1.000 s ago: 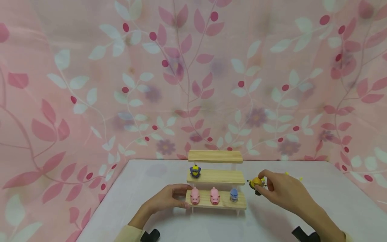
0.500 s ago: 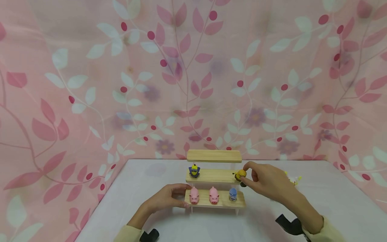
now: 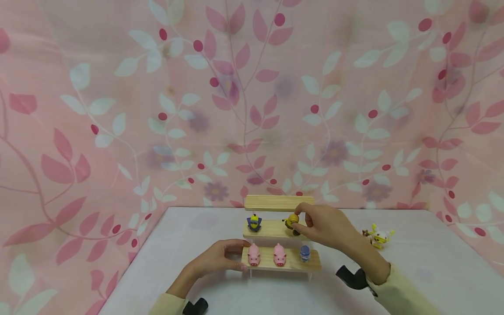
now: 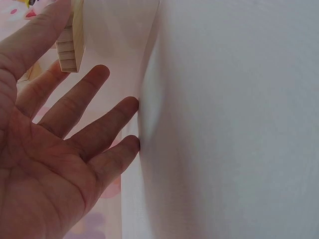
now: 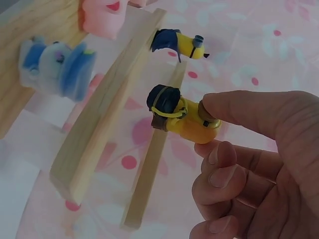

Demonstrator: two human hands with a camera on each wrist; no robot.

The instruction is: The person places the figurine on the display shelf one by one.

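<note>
A three-tier wooden display shelf (image 3: pixel 281 203) stands on the table. My left hand (image 3: pixel 216 259) holds the left end of its lowest board, thumb in front and index finger behind, the other fingers spread in the left wrist view. Thumb and index finger of my right hand (image 3: pixel 324 225) pinch a yellow minion figurine (image 3: pixel 291 220) by its head. In the right wrist view the minion's dark blue lower body (image 5: pixel 163 99) points toward the middle board, close over it. A minion in a dark blue cape (image 3: pixel 254 223) stands at that board's left end.
Two pink pig figurines (image 3: pixel 279 255) and a blue-capped figurine (image 3: pixel 305 253) stand along the lowest board. Several small yellow, white and brown figures (image 3: pixel 379 238) lie on the white table (image 3: pixel 429 262) at right. A pink floral cloth (image 3: pixel 338 131) hangs behind.
My right hand has carried the yellow minion leftward from beside the shelf to over the middle board. My left hand stays at the lowest board.
</note>
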